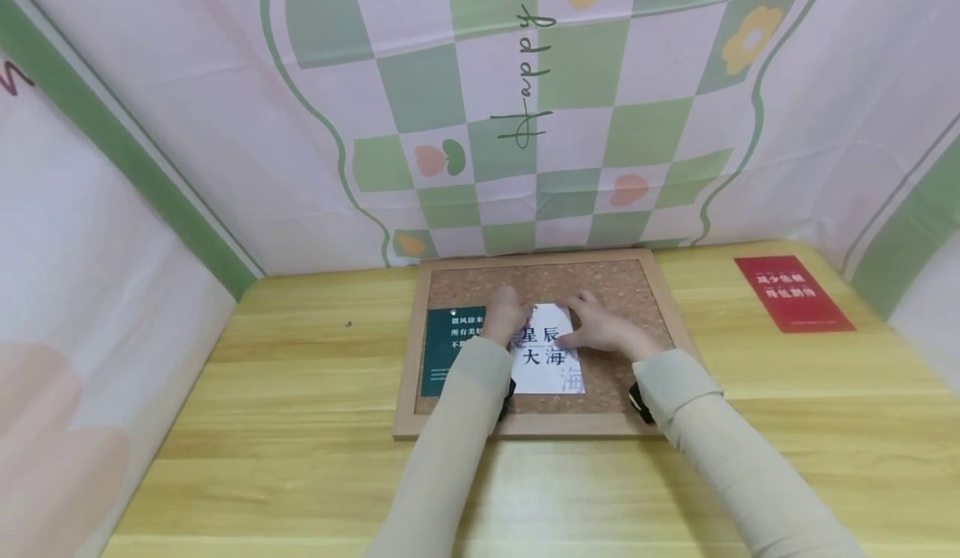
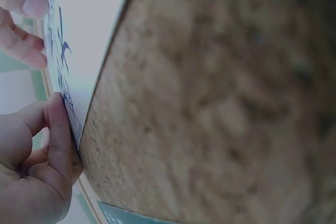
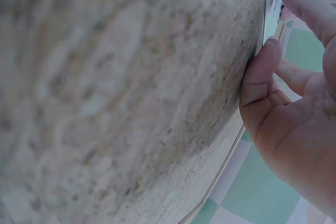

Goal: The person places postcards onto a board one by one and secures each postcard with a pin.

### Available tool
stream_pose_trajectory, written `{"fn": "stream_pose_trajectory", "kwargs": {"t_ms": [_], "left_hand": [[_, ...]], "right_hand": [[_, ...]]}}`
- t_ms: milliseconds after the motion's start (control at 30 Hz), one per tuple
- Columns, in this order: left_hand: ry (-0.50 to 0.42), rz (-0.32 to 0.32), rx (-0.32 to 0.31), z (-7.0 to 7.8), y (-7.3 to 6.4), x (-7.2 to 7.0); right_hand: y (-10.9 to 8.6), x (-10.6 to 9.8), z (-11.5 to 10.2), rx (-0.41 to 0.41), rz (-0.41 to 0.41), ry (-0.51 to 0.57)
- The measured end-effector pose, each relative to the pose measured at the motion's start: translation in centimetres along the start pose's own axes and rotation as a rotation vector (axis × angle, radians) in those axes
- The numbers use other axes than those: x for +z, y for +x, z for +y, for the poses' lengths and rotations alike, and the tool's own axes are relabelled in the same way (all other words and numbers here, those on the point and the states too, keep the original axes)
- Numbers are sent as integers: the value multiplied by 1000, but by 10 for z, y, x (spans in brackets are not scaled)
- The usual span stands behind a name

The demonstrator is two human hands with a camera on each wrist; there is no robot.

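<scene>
On the cork board (image 1: 615, 391) lies a white card (image 1: 547, 379) with dark Chinese characters. At the card's upper left, my left hand (image 1: 506, 315) has curled fingers, with thumb and fingertip pinching at the card's edge in the left wrist view. Whether a small pin sits between those fingertips is not clear. My right hand (image 1: 603, 329) touches the card's right side, its thumb (image 3: 265, 59) and forefinger spread apart. A dark green card (image 1: 438, 366) with white characters lies left of the white one, partly covered by my left arm. A small pale dot marks its top.
A red card (image 1: 795, 293) with white characters lies on the wooden table (image 1: 300, 458), right of the board. The wooden frame (image 1: 408, 358) edges the board. Behind it hangs a checked cloth (image 1: 585, 141). A tiny dark speck (image 1: 348, 324) lies to the left.
</scene>
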State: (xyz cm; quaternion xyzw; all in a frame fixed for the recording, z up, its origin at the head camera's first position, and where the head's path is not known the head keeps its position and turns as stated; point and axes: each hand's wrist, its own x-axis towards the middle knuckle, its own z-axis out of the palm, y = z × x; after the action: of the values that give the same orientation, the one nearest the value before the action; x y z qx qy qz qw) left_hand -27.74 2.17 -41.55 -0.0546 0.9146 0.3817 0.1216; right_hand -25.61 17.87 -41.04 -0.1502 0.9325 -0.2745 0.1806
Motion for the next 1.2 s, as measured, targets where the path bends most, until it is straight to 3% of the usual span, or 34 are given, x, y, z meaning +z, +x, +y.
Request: {"fn": "stream_pose_trajectory", "kwargs": {"t_ms": [333,800,1067,1200], "left_hand": [[3,-6,-25,-1,3,2],[16,33,22,-5,6,5],[-36,31,6,-5,3,4],[-5,43,12,-4,5,3]], "right_hand": [[2,1,1,-25,1,13],[2,1,2,-49,9,11],[1,1,2,-49,7,18],[2,0,1,-53,7,6]]}}
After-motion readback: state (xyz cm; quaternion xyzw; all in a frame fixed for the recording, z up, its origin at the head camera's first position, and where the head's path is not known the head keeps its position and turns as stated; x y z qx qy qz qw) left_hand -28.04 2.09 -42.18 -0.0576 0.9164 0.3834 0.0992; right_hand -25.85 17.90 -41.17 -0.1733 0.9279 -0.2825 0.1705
